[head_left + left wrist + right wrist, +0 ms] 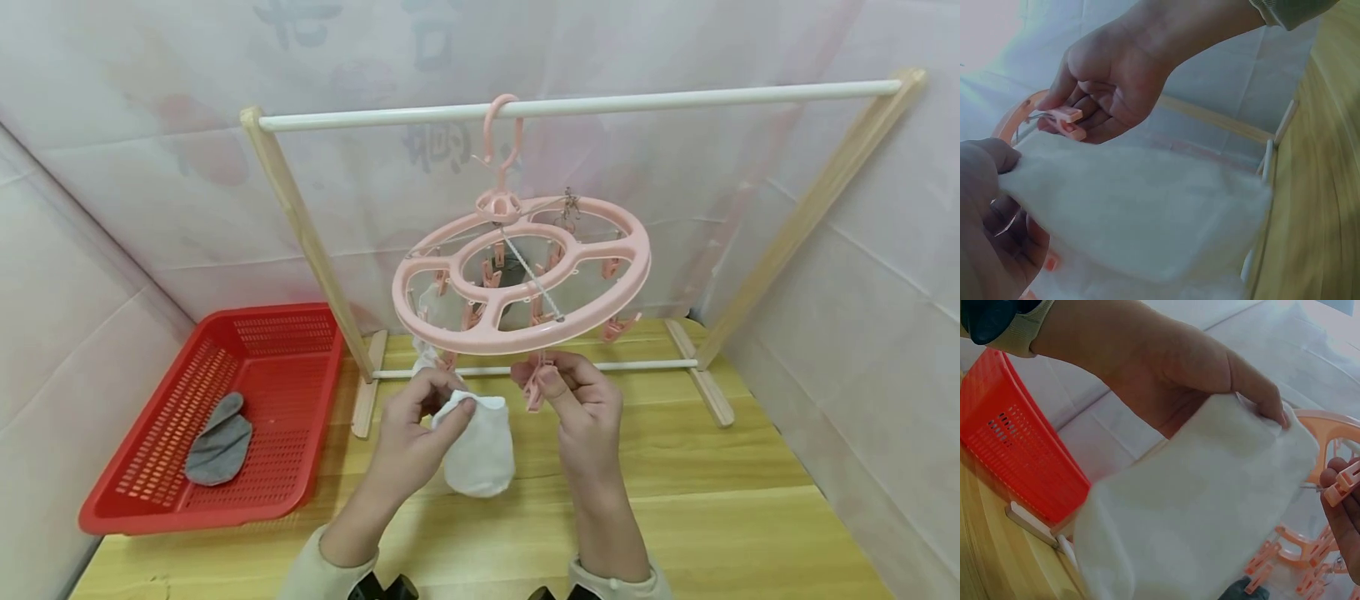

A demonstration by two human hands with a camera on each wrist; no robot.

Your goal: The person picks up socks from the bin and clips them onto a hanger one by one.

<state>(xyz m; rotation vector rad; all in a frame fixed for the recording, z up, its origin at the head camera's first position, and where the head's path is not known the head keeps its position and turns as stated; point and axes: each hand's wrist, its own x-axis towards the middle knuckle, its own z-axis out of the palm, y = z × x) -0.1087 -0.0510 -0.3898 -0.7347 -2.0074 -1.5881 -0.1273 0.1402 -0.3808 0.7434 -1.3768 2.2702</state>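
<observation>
My left hand (412,433) pinches a white sock (480,450) at its top edge, and the sock hangs down below the fingers. To its right, my right hand (588,408) grips a pink clip (534,390) that dangles from the front of a round pink drying hanger (517,340). In the left wrist view the clip (1066,119) sits between the right thumb and fingers, just beyond the sock (1141,200). The right wrist view shows the left thumb pressed on the sock (1197,487) near its opening.
The hanger hooks over the white rail (645,103) of a wooden-legged stand. More pink clips (619,327) hang around its ring, with dark and white cloth among them. At the left, a red basket (318,417) holds a grey sock (219,446) on the wooden table (720,517).
</observation>
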